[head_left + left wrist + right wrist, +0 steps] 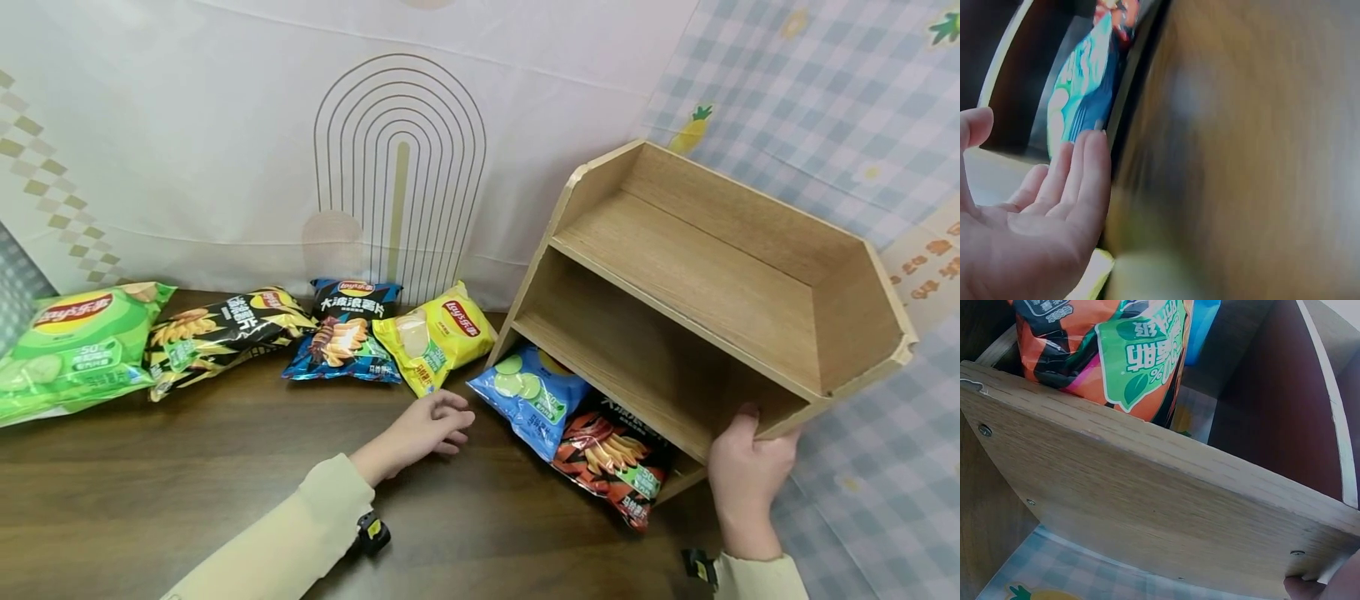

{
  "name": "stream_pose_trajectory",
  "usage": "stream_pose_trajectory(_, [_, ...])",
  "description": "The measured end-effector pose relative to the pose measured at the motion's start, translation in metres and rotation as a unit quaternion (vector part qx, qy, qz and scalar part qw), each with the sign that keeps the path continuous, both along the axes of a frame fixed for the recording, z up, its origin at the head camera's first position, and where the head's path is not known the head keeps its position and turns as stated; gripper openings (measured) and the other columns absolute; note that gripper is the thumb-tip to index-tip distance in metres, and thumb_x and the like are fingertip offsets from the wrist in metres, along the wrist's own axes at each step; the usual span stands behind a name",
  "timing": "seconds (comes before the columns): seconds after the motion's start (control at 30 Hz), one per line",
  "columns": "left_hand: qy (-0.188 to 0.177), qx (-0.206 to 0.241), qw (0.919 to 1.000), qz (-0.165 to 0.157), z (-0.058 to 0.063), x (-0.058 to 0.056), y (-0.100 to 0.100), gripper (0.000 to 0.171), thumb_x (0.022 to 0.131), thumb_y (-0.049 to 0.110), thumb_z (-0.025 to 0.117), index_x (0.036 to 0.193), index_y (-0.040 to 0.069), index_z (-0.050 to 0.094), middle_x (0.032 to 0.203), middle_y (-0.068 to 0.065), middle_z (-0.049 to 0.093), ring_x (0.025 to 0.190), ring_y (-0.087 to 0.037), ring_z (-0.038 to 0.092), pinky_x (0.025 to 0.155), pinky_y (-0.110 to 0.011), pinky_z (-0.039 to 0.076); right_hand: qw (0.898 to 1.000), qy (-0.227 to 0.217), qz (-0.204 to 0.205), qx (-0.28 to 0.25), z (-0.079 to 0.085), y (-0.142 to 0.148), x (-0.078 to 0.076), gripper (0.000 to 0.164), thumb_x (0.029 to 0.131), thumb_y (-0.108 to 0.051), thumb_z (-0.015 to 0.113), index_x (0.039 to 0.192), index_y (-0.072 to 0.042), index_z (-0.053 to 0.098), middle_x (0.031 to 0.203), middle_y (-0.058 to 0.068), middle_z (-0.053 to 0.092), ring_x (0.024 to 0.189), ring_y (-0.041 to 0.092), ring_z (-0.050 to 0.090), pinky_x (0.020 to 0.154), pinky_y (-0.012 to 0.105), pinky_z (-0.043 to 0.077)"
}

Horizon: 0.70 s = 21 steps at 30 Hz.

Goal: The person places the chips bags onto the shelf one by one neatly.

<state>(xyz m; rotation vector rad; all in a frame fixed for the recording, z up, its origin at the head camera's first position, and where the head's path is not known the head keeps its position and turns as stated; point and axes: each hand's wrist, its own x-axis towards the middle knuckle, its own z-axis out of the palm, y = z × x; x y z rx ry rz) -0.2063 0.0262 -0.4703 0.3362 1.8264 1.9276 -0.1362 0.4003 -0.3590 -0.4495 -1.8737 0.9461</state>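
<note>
Two chip bags (528, 396) jut from wooden shelf (697, 267), right of center. Right hand (750, 467), lower right, grips shelf side; left hand (420, 429) empty, fingers relaxed. Sharp tug might spill bags.

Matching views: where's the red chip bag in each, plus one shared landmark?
Head: red chip bag low, right of centre.
Left wrist: red chip bag at top edge, left of centre, cut off.
Right wrist: red chip bag upper left, cut off by top edge.
Shared landmark: wooden shelf, in all three.
</note>
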Motion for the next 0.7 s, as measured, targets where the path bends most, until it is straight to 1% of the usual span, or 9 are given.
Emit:
stream_pose_trajectory(0.03, [0.033, -0.027, 0.9991, 0.008, 0.002, -0.001, -0.003, 0.053, 0.093, 0.036, 0.065, 0.128, 0.0, 0.049, 0.113, -0.018, 0.063, 0.096, -0.032, 0.065, 0.077, -0.039, 0.056, 1.0, 0.001, 0.001, 0.0, 0.0, 0.0, 0.0, 0.045, 0.095, -0.021, 0.047, 0.139, -0.011, 0.047, 0.129, 0.02, 0.056, 0.113, 0.02, 0.051, 0.101, 0.027, 0.037])
stream_pose_trajectory(0.07, [0.063, -0.055, 0.9963, 0.017, 0.004, -0.002, -0.006, 0.054, 0.092, 0.037, 0.066, 0.128, 0.001, 0.05, 0.111, -0.015, 0.064, 0.094, -0.03, 0.065, 0.077, -0.038, 0.056, 1.0, 0.0, 0.002, 0.0, 0.0, 0.0, 0.0, 0.045, 0.095, -0.021, 0.047, 0.139, -0.011, 0.047, 0.129, 0.02, 0.056, 0.113, 0.02, 0.05, 0.101, 0.027, 0.037])
stream_pose_trajectory(0.13, [0.114, -0.106, 0.9869, 0.04, 0.007, -0.003, -0.012, 0.053, 0.089, 0.041, 0.068, 0.126, 0.005, 0.054, 0.106, -0.007, 0.065, 0.091, -0.024, 0.065, 0.077, -0.036, 0.055, 1.0, -0.001, 0.003, -0.002, 0.0, -0.001, 0.0, 0.045, 0.095, -0.021, 0.047, 0.139, -0.01, 0.047, 0.129, 0.019, 0.056, 0.113, 0.02, 0.05, 0.101, 0.027, 0.036])
stream_pose_trajectory(0.17, [0.135, -0.13, 0.9809, 0.05, 0.008, -0.004, -0.015, 0.052, 0.088, 0.043, 0.069, 0.125, 0.008, 0.055, 0.105, -0.004, 0.064, 0.09, -0.021, 0.065, 0.077, -0.035, 0.054, 1.0, -0.002, 0.003, -0.003, 0.0, -0.001, 0.0, 0.045, 0.095, -0.021, 0.047, 0.139, -0.009, 0.047, 0.129, 0.019, 0.056, 0.113, 0.02, 0.05, 0.101, 0.027, 0.036])
stream_pose_trajectory(0.23, [0.159, -0.161, 0.9716, 0.068, 0.012, -0.006, -0.02, 0.05, 0.086, 0.045, 0.07, 0.123, 0.013, 0.056, 0.105, -0.002, 0.064, 0.091, -0.017, 0.064, 0.079, -0.035, 0.053, 1.0, -0.003, 0.003, -0.005, 0.001, -0.001, 0.0, 0.045, 0.095, -0.021, 0.046, 0.138, -0.008, 0.047, 0.129, 0.02, 0.055, 0.114, 0.021, 0.05, 0.101, 0.027, 0.036])
stream_pose_trajectory(0.33, [0.172, -0.172, 0.9656, 0.091, 0.016, -0.011, -0.027, 0.05, 0.085, 0.046, 0.071, 0.122, 0.015, 0.056, 0.109, -0.004, 0.063, 0.095, -0.016, 0.063, 0.082, -0.037, 0.053, 1.0, -0.004, 0.005, -0.005, 0.001, -0.001, 0.0, 0.045, 0.096, -0.02, 0.047, 0.139, -0.008, 0.046, 0.13, 0.019, 0.055, 0.115, 0.02, 0.05, 0.101, 0.024, 0.035])
stream_pose_trajectory(0.47, [0.189, -0.158, 0.9602, 0.132, 0.023, -0.018, -0.036, 0.057, 0.085, 0.046, 0.071, 0.125, 0.01, 0.054, 0.113, -0.008, 0.062, 0.097, -0.019, 0.063, 0.081, -0.037, 0.054, 1.0, -0.002, 0.005, -0.003, 0.001, -0.001, 0.0, 0.046, 0.095, -0.02, 0.047, 0.14, -0.01, 0.046, 0.131, 0.018, 0.055, 0.115, 0.018, 0.05, 0.098, 0.02, 0.035])
stream_pose_trajectory(0.57, [0.207, -0.15, 0.9528, 0.163, 0.026, -0.026, -0.042, 0.06, 0.085, 0.048, 0.071, 0.126, 0.007, 0.053, 0.113, -0.009, 0.061, 0.097, -0.021, 0.064, 0.08, -0.038, 0.054, 1.0, -0.001, 0.0, -0.002, 0.0, -0.001, 0.0, 0.046, 0.095, -0.02, 0.047, 0.14, -0.011, 0.046, 0.13, 0.019, 0.056, 0.114, 0.02, 0.051, 0.099, 0.022, 0.036])
stream_pose_trajectory(0.7, [0.22, -0.158, 0.9424, 0.197, 0.028, -0.037, -0.048, 0.061, 0.084, 0.049, 0.072, 0.125, 0.007, 0.053, 0.111, -0.009, 0.06, 0.097, -0.022, 0.062, 0.083, -0.04, 0.052, 1.0, -0.003, -0.007, 0.006, -0.001, 0.001, 0.0, 0.047, 0.095, -0.021, 0.047, 0.142, -0.014, 0.045, 0.129, 0.02, 0.056, 0.112, 0.023, 0.051, 0.101, 0.028, 0.037])
